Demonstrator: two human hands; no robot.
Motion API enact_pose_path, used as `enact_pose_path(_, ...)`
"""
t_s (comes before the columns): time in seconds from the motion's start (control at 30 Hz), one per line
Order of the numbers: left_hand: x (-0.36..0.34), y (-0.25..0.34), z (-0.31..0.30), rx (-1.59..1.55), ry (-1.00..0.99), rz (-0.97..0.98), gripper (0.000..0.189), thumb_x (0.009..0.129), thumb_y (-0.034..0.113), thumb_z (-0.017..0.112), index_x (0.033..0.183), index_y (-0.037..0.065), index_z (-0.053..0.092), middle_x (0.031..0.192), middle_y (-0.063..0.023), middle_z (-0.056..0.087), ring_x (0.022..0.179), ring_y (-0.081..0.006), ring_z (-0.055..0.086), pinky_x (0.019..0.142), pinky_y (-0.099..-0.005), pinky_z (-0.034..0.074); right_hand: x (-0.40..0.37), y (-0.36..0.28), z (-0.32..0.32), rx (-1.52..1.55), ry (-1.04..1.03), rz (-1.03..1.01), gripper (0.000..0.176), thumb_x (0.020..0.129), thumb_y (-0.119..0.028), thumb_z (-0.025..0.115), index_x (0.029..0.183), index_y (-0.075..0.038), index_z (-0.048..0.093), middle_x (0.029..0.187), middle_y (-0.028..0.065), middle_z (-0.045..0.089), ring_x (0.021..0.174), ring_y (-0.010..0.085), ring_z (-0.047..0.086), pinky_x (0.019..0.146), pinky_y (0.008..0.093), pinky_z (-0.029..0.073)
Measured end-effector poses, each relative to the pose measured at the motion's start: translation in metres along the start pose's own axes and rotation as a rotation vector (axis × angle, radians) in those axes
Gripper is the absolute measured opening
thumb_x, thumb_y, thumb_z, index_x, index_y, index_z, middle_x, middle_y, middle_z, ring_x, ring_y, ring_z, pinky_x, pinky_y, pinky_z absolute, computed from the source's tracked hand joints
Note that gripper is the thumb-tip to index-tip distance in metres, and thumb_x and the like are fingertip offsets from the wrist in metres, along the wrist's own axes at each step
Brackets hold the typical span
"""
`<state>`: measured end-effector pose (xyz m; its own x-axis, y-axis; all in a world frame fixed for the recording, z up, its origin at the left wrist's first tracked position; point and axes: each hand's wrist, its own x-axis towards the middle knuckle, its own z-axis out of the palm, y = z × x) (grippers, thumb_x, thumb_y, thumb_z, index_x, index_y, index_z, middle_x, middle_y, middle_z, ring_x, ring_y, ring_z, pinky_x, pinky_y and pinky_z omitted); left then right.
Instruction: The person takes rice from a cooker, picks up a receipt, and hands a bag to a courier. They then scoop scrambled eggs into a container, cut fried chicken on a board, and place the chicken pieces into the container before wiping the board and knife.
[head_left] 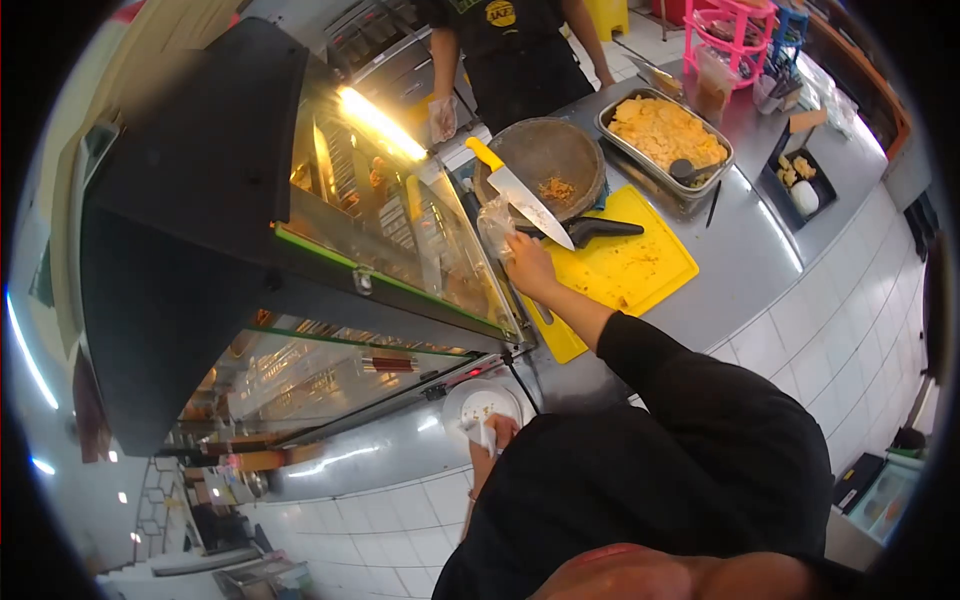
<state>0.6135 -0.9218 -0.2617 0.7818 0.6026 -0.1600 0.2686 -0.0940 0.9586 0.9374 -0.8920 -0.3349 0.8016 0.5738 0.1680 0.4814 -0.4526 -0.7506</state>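
Note:
My right hand (530, 265) reaches over the work table's left side, its fingers closed on crumpled clear plastic (496, 222). Just beyond it, a yellow-handled knife (527, 203) rests across a stone mortar (540, 150) with brown bits inside, its tip over a black-handled tool (605, 229). Under these lies a yellow cutting board (640, 262) with crumbs. Lower down, my left hand (502, 430) is closed on a thin white piece, paper or plastic, (480, 433) over a round white dish (490, 397) holding small crumbs.
A glass display case (390, 255) fills the left side. At the back right are a metal tray of yellow food (665, 135), a black tray (797, 185) and a pink rack (730, 40). A person in black (515, 50) stands across the table, one hand in clear plastic.

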Motion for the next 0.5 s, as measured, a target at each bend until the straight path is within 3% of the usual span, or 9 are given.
enact_pose_path(0.03,0.007,0.015,0.002,0.021,-0.006,0.074,0.011,0.095,0.01,0.055,0.094,0.004,0.064,0.084,-0.0017,0.061,0.07,-0.0081,0.056,0.065,-0.0238,0.044,-0.007,0.0,-0.005,0.054,0.241,-0.144,0.037,0.085,-0.01,0.06,0.121,-0.005,0.064,0.121,0.0148,0.062,0.108,0.0328,0.057,0.087,0.0443,0.048)
enact_pose_path(0.17,0.055,0.056,0.019,0.237,0.014,0.415,0.03,0.089,0.008,0.059,0.117,0.0,0.063,0.103,-0.0124,0.069,0.092,-0.0186,0.067,0.084,-0.0298,0.05,-0.025,0.0,-0.078,0.128,0.417,-0.409,0.02,0.081,-0.006,0.066,0.099,-0.01,0.073,0.09,0.0046,0.069,0.09,0.0255,0.062,0.079,0.0395,0.045)
enact_pose_path(0.2,0.065,0.065,0.027,0.253,0.049,0.51,0.033,0.089,0.008,0.061,0.121,0.0,0.061,0.106,-0.0154,0.069,0.097,-0.0214,0.067,0.089,-0.0318,0.05,-0.029,-0.001,-0.097,0.121,0.384,-0.435,0.018,0.081,-0.005,0.066,0.098,-0.009,0.072,0.09,0.0049,0.069,0.091,0.0253,0.062,0.079,0.039,0.045)
enact_pose_path(0.33,0.105,0.118,0.086,0.033,0.288,0.391,0.034,0.084,0.01,0.074,0.114,-0.001,0.061,0.102,-0.0127,0.069,0.089,-0.0187,0.066,0.079,-0.0321,0.051,-0.052,-0.01,-0.168,0.112,0.307,-0.524,0.015,0.077,0.001,0.067,0.089,-0.007,0.069,0.089,0.0066,0.066,0.09,0.0257,0.062,0.078,0.037,0.047)
enact_pose_path(0.43,0.142,0.145,0.114,0.02,0.462,0.661,0.027,0.083,0.01,0.076,0.104,-0.002,0.063,0.091,-0.0095,0.07,0.08,-0.0164,0.065,0.071,-0.0305,0.05,-0.066,-0.013,-0.208,0.059,0.281,-0.647,0.019,0.074,0.004,0.067,0.09,-0.006,0.069,0.091,0.0067,0.066,0.09,0.0255,0.061,0.079,0.0369,0.048)
enact_pose_path(0.5,0.152,0.14,0.119,-0.016,0.338,0.525,0.026,0.081,0.012,0.077,0.098,-0.002,0.064,0.083,-0.0075,0.069,0.074,-0.0159,0.064,0.069,-0.0309,0.05,-0.07,-0.004,-0.223,-0.028,0.295,-0.689,0.019,0.074,0.003,0.068,0.09,-0.007,0.069,0.094,0.0074,0.066,0.091,0.0265,0.061,0.079,0.0371,0.048)
